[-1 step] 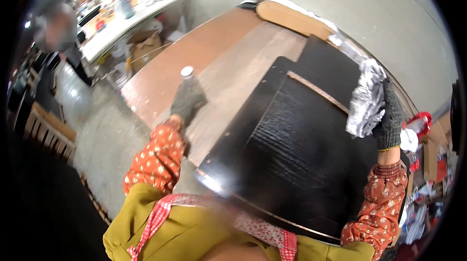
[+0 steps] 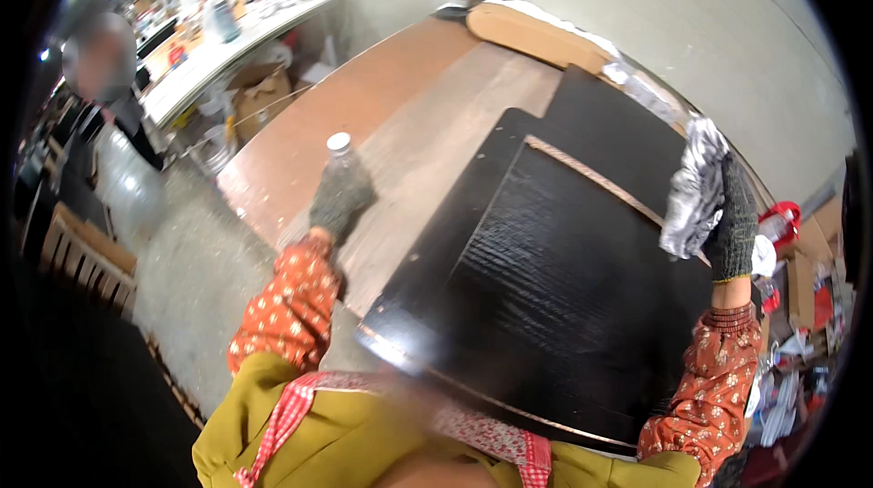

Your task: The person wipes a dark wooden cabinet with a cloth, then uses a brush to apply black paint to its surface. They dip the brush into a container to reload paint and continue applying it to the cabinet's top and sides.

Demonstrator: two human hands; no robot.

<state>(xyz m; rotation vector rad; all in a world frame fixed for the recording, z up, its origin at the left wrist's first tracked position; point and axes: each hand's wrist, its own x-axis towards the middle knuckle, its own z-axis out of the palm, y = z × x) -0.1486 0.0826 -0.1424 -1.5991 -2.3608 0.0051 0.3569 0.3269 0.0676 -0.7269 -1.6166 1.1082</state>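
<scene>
My left hand (image 2: 341, 201), in a grey knit glove, is closed around a clear plastic bottle with a white cap (image 2: 338, 144), held upright over a pale wooden board (image 2: 427, 147). My right hand (image 2: 733, 226), in a dark knit glove, grips a crumpled white and silver cloth (image 2: 693, 186) above the far right side of a large black panel (image 2: 546, 297). The panel has a raised inner field and lies flat in front of me. Both sleeves are orange with a floral print.
A brown tabletop (image 2: 364, 92) stretches beyond the boards. A tan board (image 2: 536, 33) lies at its far end by the wall. Another person (image 2: 100, 79) stands at the left beside a cluttered white bench (image 2: 227, 42). A cardboard box (image 2: 259, 92) sits beneath it.
</scene>
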